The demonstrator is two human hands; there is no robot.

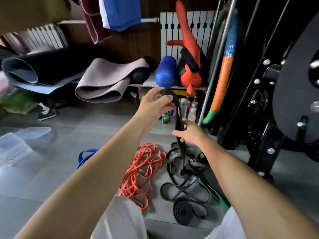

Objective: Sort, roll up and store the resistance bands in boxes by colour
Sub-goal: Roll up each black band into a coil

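Black band [178, 118]; top pinched in left hand [155, 104]; lower, seemingly gripped, in right hand [189, 133]

left hand [153, 104] and right hand [189, 132] bare, forearms [89, 169] bare too, plain white garment [120, 219] below
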